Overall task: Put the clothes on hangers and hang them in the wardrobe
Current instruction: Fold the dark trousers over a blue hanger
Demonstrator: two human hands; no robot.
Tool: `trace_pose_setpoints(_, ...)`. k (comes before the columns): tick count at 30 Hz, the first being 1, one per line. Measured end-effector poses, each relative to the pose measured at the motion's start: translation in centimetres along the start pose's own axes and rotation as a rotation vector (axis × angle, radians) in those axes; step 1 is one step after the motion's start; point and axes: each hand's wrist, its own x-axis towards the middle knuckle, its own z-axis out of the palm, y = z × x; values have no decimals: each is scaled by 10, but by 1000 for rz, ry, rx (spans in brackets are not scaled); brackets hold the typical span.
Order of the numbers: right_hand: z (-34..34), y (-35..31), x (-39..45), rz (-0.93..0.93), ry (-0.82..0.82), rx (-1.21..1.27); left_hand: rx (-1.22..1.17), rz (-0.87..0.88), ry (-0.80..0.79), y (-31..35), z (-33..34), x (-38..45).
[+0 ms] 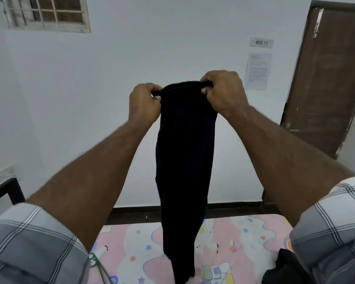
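Note:
A dark navy garment (184,160), long and narrow like folded trousers, hangs straight down in front of me over the bed. My left hand (145,104) pinches its top edge on the left and my right hand (223,92) grips the same edge on the right, both raised at chest height. The garment's lower end reaches down to the bed sheet. A green hanger (95,261) peeks out at the bed's near left, mostly hidden by my left sleeve. No wardrobe is in view.
The bed (244,232) has a pink patterned sheet. Another dark garment (283,267) lies on it at the near right. A brown door (326,78) stands at the right, a window (47,13) at the upper left, and a dark table corner (6,189) at the left.

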Motion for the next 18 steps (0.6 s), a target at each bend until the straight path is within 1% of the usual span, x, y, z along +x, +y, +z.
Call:
trace_pose_setpoints(3, 2, -4, -3, -18, -144, -28, 11, -23, -28, -2, -4, 0)
trace_pose_setpoints(4, 3, -4, -4, -19, -129, -29, 6, -21, -23, -2, -5, -2)
trace_pose_setpoints(6, 3, -7, -3, -8, -31, -8, -28, -16, 7, -1, -6, -4)
trace_pose_setpoints(7, 3, -8, -3, -4, -19, 0, -39, -19, 16, -1, -7, -4)
trace_pose_setpoints(10, 5, -11, -5, -4, -110, -22, -20, -34, -22, -4, -10, -4)
trace_pose_setpoints(13, 7, -10, -8, 34, -54, 2, -28, -34, -32, -7, -10, -9)
trace_pose_setpoints(16, 12, -12, -15, 40, -158, -6, -13, -74, -80, -14, -11, -16)
trace_pose_setpoints(18, 17, -11, -23, 54, -169, -10, -2, -83, -118, -21, -11, -24)
